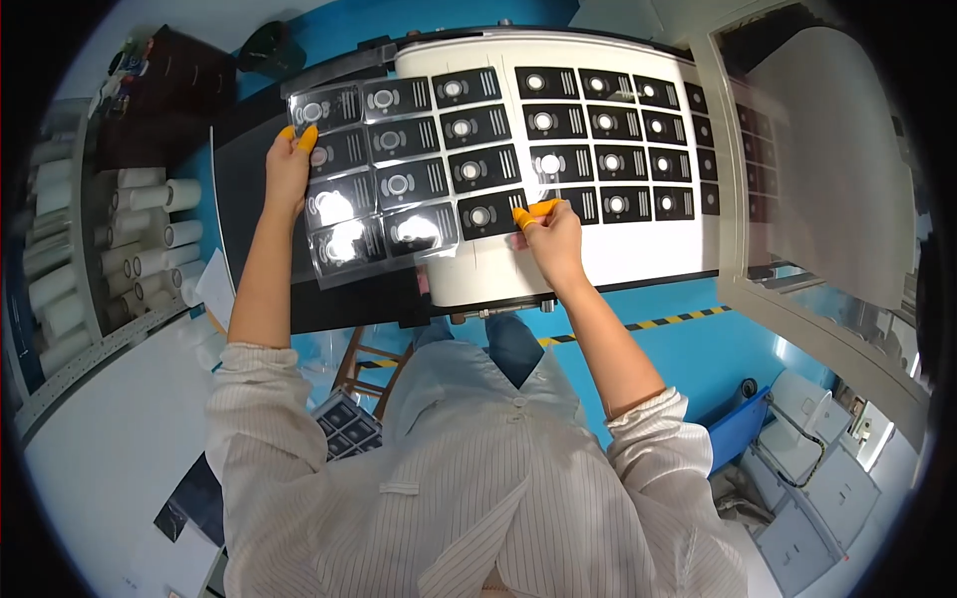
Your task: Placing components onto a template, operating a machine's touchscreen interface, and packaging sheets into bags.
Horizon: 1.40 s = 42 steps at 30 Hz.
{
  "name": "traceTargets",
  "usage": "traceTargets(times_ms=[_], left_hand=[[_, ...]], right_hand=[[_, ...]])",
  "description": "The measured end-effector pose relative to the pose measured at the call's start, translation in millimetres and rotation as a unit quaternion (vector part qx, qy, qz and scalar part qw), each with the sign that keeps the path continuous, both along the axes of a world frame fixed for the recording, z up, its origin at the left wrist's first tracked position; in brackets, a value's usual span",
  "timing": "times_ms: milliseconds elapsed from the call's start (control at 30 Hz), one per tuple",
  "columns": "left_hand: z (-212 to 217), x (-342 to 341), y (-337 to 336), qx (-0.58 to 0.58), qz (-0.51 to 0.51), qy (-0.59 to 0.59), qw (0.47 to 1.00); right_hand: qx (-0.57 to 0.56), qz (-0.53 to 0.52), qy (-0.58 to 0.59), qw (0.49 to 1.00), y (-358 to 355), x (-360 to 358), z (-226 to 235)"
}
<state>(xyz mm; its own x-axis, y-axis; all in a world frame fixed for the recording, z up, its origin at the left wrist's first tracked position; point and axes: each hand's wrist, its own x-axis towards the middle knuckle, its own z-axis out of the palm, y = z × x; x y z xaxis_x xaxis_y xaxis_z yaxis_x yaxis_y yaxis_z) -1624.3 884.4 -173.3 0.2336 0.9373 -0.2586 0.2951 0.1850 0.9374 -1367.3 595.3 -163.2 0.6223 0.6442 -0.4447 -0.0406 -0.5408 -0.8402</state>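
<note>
A clear plastic sheet (401, 185) printed with rows of black panels lies across the left part of the white conveyor belt (478, 274) and overhangs the dark surface (239, 209) beside it. Each panel carries a pale ring and short light bars; glare whitens several near the left edge. My left hand (288, 171), with yellow finger covers, pinches the sheet's upper left edge. At its lower right edge my right hand (555, 242), also in yellow finger covers, has thumb and forefinger closed on the sheet. Right of this hand, another set of black panels (605, 124) lies flat on the belt.
At the right, a machine housing (736, 149) with a clear window spans the belt. White rolls (140, 234) fill a rack on the left. Below are a wooden stool (374, 364), a stack of printed sheets (346, 424) and a blue chair (738, 429). A dark bin (272, 52) stands behind.
</note>
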Motion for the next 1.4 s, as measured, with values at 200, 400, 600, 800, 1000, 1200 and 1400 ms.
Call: traceTargets(times_ms=[200,400,600,800,1000,1200,1400], left_hand=[[-21.6,-7.8,9.8,-0.001,-0.005,-0.027,1.0],[-22.6,0.4,12.4,0.092,-0.043,0.168,0.98],[-30.6,4.3,16.8,0.243,-0.028,0.351,0.904],[21.0,20.6,-10.5,0.234,-0.099,0.488,0.835],[9.0,83.9,-36.8,0.435,-0.226,0.264,0.83],[-7.2,120.4,-65.4,0.379,-0.332,0.381,0.775],[-9.8,118.3,-65.8,0.388,-0.329,0.366,0.779]], right_hand=[[-0.05,0.071,-0.198,0.976,0.6,-11.5,-2.0],[-0.063,0.126,-0.33,0.933,5.6,-16.2,-8.6],[-0.193,0.239,-0.377,0.873,22.8,-13.0,14.9],[-0.02,0.199,-0.425,0.883,98.3,22.4,13.5],[0.026,0.128,-0.498,0.857,196.2,67.5,-9.7],[0.022,0.184,-0.52,0.834,209.1,81.2,-18.7],[0.135,0.309,-0.584,0.739,189.8,45.4,-6.5]])
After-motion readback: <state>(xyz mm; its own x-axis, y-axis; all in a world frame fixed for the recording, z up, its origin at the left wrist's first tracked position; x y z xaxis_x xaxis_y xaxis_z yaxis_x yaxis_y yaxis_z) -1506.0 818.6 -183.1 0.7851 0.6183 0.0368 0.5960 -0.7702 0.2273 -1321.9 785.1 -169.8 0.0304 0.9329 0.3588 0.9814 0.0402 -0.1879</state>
